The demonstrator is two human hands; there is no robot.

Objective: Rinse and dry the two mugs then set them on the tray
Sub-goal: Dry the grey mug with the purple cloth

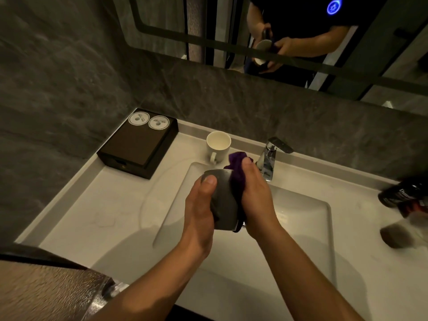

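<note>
Ceramic mug (223, 200): wet, slippery, fragile. Left hand (201, 205) grip closed round body; right hand (252, 193) grip presses purple cloth (237, 179) alongside. Hold by body/handle.

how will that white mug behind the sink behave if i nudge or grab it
The white mug looks rigid and probably ceramic, so likely breakable if knocked onto the hard counter. It stands upright on a flat base, so it should slide rather than tip. Its glazed surface may be slippery if wet.
</note>
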